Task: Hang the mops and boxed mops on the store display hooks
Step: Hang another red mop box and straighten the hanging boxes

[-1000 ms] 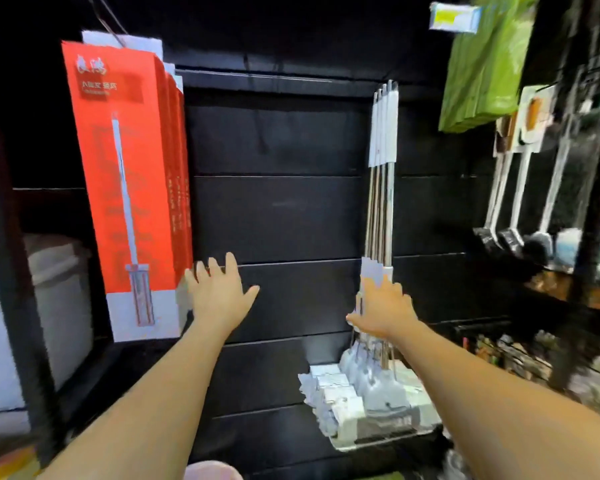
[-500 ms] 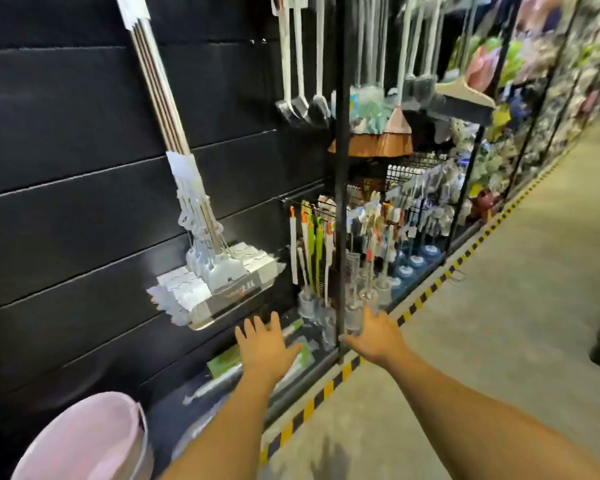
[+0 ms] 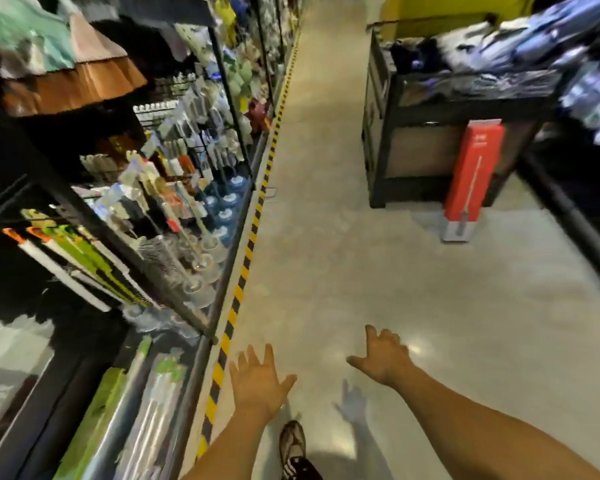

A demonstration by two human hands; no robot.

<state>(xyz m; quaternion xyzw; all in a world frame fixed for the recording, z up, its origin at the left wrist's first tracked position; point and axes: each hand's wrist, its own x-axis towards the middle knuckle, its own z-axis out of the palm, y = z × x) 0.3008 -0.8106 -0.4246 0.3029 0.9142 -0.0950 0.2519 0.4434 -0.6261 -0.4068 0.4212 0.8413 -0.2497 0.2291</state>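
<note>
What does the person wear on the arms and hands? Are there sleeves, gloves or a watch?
Nothing that shows. The left hand and the right hand have no gloves, and I see no rings, though the picture is somewhat blurred. The left forearm and the right forearm are bare to the frame edge: no sleeves, no watch, no bracelet.
</note>
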